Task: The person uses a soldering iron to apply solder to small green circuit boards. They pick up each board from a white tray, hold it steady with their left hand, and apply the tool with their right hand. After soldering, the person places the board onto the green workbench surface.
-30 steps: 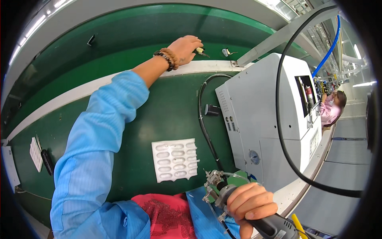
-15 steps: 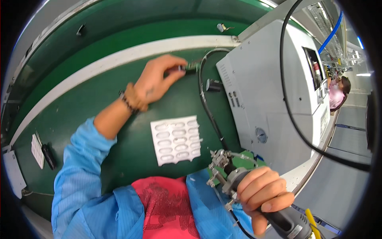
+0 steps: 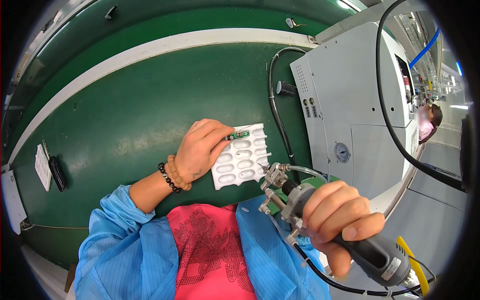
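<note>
My left hand (image 3: pixel 199 151) pinches a small green circuit board (image 3: pixel 241 134) between thumb and fingertips, just over the far side of a white moulded tray (image 3: pixel 243 159). That tray has rows of oval hollows. Whether the board touches the tray I cannot tell. My right hand (image 3: pixel 342 220) is wrapped around a grey handheld power tool (image 3: pixel 370 256). Its head (image 3: pixel 275 176) carries metal fittings and a clear tube, and points toward the tray's near right corner. A thin tip shows at the head's front.
At right stands a large grey machine (image 3: pixel 330 95) with a round gauge. A black hose (image 3: pixel 275 100) curves beside it, near a black cylinder (image 3: pixel 285 89). Far left lie a black case (image 3: pixel 57 174) and another white tray (image 3: pixel 42 168). A person in pink (image 3: pixel 426 123) sits far right.
My left hand has come back toward me with the circuit board, from the far part of the green table to over the tray. My right hand still holds the tool.
</note>
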A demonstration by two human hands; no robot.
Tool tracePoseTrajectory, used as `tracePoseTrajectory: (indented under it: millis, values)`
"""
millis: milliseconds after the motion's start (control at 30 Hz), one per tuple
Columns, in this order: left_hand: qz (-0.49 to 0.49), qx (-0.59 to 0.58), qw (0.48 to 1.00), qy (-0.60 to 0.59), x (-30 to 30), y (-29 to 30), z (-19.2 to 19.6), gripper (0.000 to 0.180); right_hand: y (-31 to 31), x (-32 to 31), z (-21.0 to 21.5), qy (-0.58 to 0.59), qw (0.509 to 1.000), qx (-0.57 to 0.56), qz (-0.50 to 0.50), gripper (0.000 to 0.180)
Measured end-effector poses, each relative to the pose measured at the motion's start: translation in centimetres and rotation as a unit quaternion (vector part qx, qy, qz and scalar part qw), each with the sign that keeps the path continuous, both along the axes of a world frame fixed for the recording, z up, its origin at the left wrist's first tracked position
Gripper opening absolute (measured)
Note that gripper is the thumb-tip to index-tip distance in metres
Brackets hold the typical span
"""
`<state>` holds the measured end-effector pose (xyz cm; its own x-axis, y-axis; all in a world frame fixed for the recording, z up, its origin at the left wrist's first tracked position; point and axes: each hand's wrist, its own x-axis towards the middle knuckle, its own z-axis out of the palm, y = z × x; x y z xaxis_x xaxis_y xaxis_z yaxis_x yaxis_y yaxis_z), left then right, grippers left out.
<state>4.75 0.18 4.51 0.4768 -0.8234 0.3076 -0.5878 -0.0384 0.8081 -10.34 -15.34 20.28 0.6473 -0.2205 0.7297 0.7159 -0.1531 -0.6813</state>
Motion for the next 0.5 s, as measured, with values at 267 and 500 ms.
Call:
tracePoseTrajectory:
  millis: [267,500]
  values:
    - [0.021,-0.015,0.999,0.045,0.1,-0.2,-1.0,0.031,0.3,4.6,-1.9,-0.003,0.999,0.043,-0.003,0.048]
    - [0.027,-0.03,0.997,0.06,0.4,-0.1,-1.7,0.033,0.5,7.0,-2.9,0.043,0.998,0.033,0.018,0.049]
